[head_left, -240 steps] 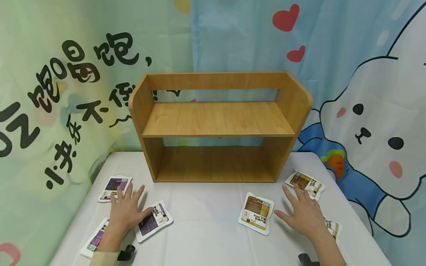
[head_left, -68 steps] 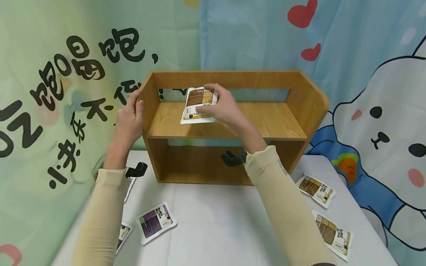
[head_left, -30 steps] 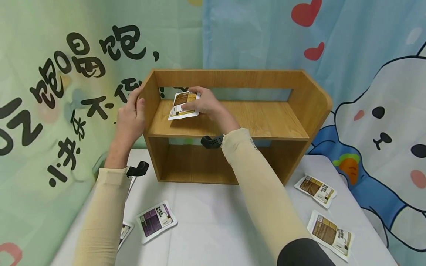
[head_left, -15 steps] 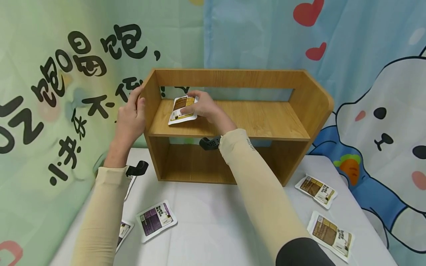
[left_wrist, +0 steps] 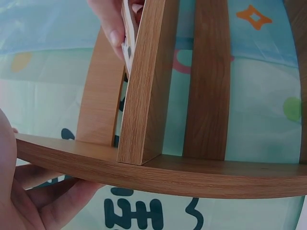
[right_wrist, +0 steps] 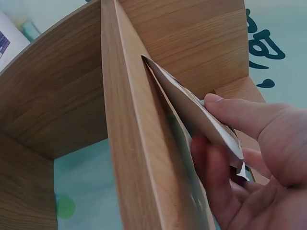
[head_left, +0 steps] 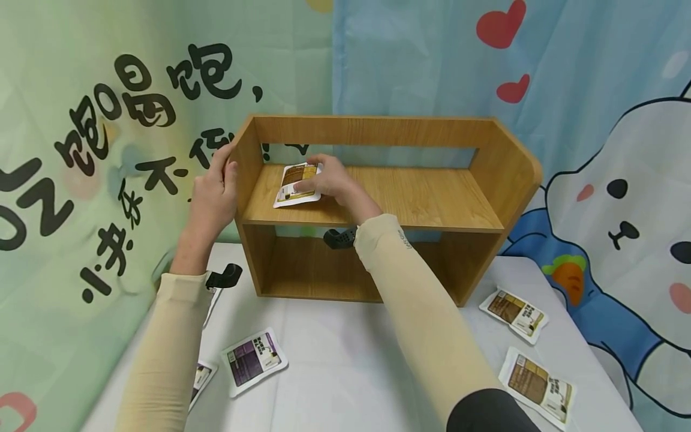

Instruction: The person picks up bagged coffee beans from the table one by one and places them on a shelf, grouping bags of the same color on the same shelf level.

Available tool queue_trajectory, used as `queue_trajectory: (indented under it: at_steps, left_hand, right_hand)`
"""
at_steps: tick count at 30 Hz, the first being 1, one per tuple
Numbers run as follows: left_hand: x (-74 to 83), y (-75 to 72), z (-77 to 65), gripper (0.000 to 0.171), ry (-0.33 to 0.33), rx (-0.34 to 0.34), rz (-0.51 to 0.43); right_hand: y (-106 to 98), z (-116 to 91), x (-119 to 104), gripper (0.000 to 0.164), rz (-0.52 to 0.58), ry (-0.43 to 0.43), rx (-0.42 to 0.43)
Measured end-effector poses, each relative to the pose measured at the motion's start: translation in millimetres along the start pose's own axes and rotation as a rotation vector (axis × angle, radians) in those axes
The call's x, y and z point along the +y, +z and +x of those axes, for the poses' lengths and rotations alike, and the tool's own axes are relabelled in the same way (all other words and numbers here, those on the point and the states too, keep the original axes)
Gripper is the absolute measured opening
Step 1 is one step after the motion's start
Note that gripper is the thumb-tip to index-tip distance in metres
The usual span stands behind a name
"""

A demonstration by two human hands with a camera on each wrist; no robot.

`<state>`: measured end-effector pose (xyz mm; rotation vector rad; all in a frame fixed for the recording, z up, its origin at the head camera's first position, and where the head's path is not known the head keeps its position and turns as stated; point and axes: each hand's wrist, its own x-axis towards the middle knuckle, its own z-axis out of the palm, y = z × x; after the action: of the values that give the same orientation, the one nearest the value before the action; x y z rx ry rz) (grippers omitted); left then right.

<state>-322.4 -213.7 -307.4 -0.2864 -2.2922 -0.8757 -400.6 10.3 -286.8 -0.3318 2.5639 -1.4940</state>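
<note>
My right hand point(head_left: 336, 180) pinches a white pouch with a brown label point(head_left: 297, 185) by its right edge, over the left end of the upper shelf. In the right wrist view the same pouch point(right_wrist: 192, 105) tilts, its far edge at the shelf board and its near edge raised between thumb and fingers. My left hand point(head_left: 215, 192) grips the front edge of the left side panel of the wooden two-tier shelf point(head_left: 378, 192). The left wrist view has that hand point(left_wrist: 43, 196) wrapped about the panel, with the pouch point(left_wrist: 128, 38) close to the shelf board.
A purple-labelled pouch point(head_left: 255, 362) lies on the white table point(head_left: 335, 366); two more show partly behind my left sleeve. Two brown-labelled pouches, one point(head_left: 515, 314) behind the other point(head_left: 538, 386), lie at right. Printed curtains hang close behind the shelf and at both sides.
The brown-labelled pouch came off the table in my right hand, moved left across the upper shelf and came down toward the board. My left hand went from the table to the side panel.
</note>
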Motion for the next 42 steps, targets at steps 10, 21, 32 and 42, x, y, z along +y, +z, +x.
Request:
queue_trajectory:
  at_steps: [10, 21, 32, 42]
  left_hand:
    - [3.3, 0.2, -2.4, 0.044, 0.006, -0.005, -0.002]
    - [4.7, 1.0, -1.6, 0.043, 0.022, 0.008, 0.008]
    - [4.0, 0.1, 0.0, 0.042, 0.028, 0.023, 0.006]
    - [1.0, -0.4, -0.4, 0.043, 0.001, 0.024, -0.006]
  right_hand:
    - [-0.6, -3.2, 4.9, 0.075, -0.034, 0.056, -0.013]
    - [-5.5, -3.1, 4.8, 0.073, -0.079, 0.105, -0.019]
    - [-21.9, -23.2, 10.7, 0.064, -0.1, 0.01, 0.023]
    - [-55.2, -82.6, 27.1, 0.051, -0.121, -0.078, 0.041]
